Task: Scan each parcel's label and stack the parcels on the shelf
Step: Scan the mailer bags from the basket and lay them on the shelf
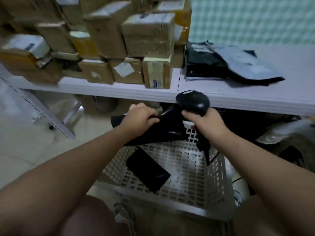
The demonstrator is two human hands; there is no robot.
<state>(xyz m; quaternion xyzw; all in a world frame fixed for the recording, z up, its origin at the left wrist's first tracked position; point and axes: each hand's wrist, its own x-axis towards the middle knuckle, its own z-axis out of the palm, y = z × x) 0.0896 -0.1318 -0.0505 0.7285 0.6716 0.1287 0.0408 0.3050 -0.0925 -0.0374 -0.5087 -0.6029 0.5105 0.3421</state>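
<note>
My left hand (141, 117) grips the upper edge of a black plastic parcel bag (163, 130), held over the far rim of a white perforated basket (196, 188). My right hand (204, 123) grips the handle of a black barcode scanner (193, 101), whose head points down at the bag just below the shelf edge. A second flat black parcel (148, 169) lies in the basket. The white shelf (221, 92) runs across the view ahead.
Several cardboard boxes (148, 34) are stacked on the shelf's left half. Grey and black mailer bags (228, 63) lie piled on its right half. A metal stool leg (73, 114) and a perforated rack (42, 114) stand at the left on the floor. More bags sit at the right.
</note>
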